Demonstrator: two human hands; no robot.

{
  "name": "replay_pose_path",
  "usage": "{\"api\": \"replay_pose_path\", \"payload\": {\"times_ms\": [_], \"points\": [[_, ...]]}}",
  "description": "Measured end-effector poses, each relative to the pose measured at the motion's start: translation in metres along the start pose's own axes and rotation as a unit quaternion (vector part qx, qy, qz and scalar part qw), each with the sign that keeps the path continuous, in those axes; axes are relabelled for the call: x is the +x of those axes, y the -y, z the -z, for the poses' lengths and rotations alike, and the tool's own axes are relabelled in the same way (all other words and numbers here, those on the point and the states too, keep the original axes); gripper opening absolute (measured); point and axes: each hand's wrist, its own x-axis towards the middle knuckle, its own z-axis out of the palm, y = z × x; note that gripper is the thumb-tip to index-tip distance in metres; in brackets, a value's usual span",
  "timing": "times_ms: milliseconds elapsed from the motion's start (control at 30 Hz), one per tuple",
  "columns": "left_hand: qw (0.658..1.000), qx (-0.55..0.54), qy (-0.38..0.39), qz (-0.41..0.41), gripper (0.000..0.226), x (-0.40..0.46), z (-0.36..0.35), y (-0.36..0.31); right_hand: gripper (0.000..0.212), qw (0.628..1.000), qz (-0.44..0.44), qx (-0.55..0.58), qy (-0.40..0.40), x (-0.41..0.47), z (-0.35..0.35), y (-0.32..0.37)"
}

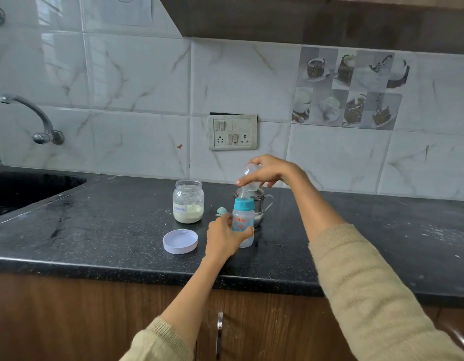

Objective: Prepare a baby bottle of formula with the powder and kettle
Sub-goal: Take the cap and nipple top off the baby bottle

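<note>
While the baby bottle (242, 223) is gripped low on the surface (108, 230) by the left hand (223, 239), its clear cap (249, 177) is pinched just above by the right hand (268, 171); the bottle could be tipped toward the kettle (259, 204) behind.

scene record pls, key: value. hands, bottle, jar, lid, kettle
left hand: grips baby bottle body, upright on countertop
right hand: holds clear cap above the bottle's teal collar
powder jar: open, part full of pale powder
jar lid: off, on the counter in front of jar
steel kettle: behind bottle, partly hidden
scoop: small teal item between jar and bottle, type unclear
</note>
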Motion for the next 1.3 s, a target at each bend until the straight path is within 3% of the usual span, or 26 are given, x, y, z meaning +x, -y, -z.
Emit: {"api": "replay_pose_path", "payload": {"times_ms": [100,267,467,633,933,1033,1167,1300], "points": [[1.0,0.001,-0.001,0.0,0.056,0.0,0.0,0.001,0.079,0.994,-0.001,0.104,-0.026,-0.006,0.01,-0.022],[1.0,0.005,0.001,0.002,0.057,0.0,0.0,0.001,0.04,0.957,-0.022,0.284,-0.063,-0.022,-0.001,-0.083],[1.0,0.009,-0.008,-0.001,0.053,0.0,-0.001,0.001,0.038,0.893,-0.071,0.431,-0.106,-0.038,-0.061,-0.149],[1.0,0.008,-0.009,0.001,0.053,0.0,-0.002,0.002,0.033,0.892,-0.09,0.394,-0.203,-0.039,-0.09,-0.159],[1.0,0.011,-0.005,0.002,0.056,0.0,-0.002,0.002,0.042,0.927,-0.081,0.31,-0.195,-0.036,-0.094,-0.159],[1.0,0.01,-0.002,0.004,0.056,0.0,-0.001,0.001,0.054,0.922,-0.078,0.322,-0.202,-0.039,-0.085,-0.152],[1.0,0.006,-0.001,0.004,0.056,0.0,-0.001,0.002,0.058,0.925,-0.007,0.314,-0.215,-0.037,-0.052,-0.112],[1.0,0.007,0.0,0.007,0.057,0.001,0.0,0.001,0.038,0.922,0.141,0.239,-0.27,-0.02,-0.024,-0.046]]}}
